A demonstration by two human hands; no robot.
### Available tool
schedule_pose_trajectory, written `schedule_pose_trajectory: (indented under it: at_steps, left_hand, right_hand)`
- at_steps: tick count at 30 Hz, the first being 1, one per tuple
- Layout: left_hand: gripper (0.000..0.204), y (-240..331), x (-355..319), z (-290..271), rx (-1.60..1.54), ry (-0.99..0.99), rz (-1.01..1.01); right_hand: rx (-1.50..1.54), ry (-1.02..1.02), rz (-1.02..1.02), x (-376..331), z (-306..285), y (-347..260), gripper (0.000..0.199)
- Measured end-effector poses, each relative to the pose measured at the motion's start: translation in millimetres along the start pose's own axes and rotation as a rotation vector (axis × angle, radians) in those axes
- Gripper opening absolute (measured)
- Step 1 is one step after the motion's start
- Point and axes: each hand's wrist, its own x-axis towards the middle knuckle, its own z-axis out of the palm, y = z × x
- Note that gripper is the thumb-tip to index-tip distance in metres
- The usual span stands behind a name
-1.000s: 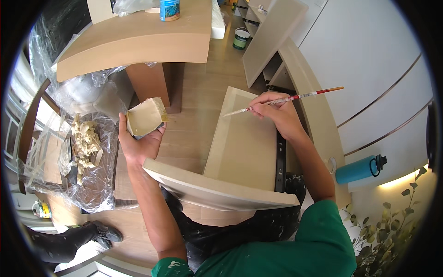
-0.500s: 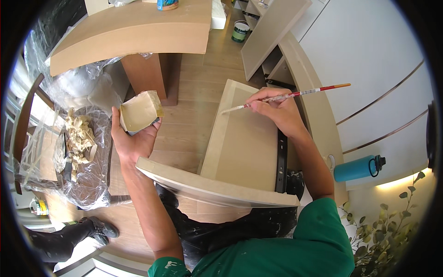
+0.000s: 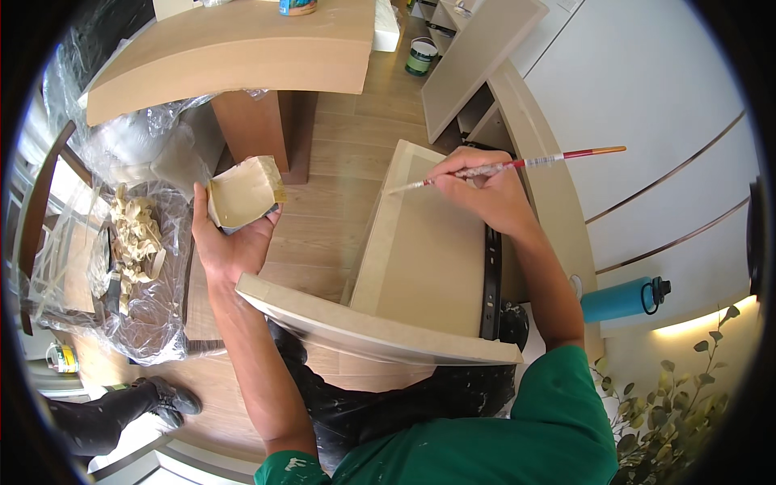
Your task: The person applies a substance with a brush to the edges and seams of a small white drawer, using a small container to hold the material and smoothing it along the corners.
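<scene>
Person: seated, green top and dark, paint-flecked trousers at the lower edge of the view.
Drawer (image 3: 420,267): pale beige box across the person's lap, front panel nearest the body, open side up, a dark runner along its right side.
Left hand (image 3: 230,242): closed around a small paint cup (image 3: 242,194), held up just off the drawer's left front corner; the cup was tilted, its mouth turned toward the person, beige coating visible inside.
Right hand (image 3: 485,190): pinched narrow on a thin brush (image 3: 517,164), resting over the drawer's far right corner; the bristle end touched or nearly touched the far wall near its left end, the red handle pointing away to the right.
Floor: wood planks beneath and beyond the drawer.
Left side: clear plastic sheeting (image 3: 137,267) with a heap of pale small parts on it; another person's dark shoe (image 3: 166,400) near the lower left.
Right side: white cabinet fronts, a blue bottle (image 3: 626,299), a leafy plant.
Far: a beige tabletop (image 3: 242,48), a paint tin (image 3: 420,56) on the floor, loose panels leaning beyond.
Risk, judged: the tilted cup could spill onto lap or floor; the balanced drawer might slide; the loaded brush could drip on the planks.
</scene>
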Motion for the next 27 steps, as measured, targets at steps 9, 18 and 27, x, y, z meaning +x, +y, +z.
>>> schedule_pose_trajectory:
  at_steps: [9,18,27]
  left_hand:
    - [0.053,1,0,2,-0.024,0.034,-0.005]
    - [0.056,1,-1,3,-0.025,0.025,-0.011]
    - [0.057,3,1,-3,-0.03,-0.03,-0.03]
  right_hand:
    - [-0.06,0.02,0.02,14,-4,1,0.01]
    - [-0.089,0.058,0.028,22,-5,5,0.012]
    - [-0.128,0.033,-0.025,25,-10,6,0.012]
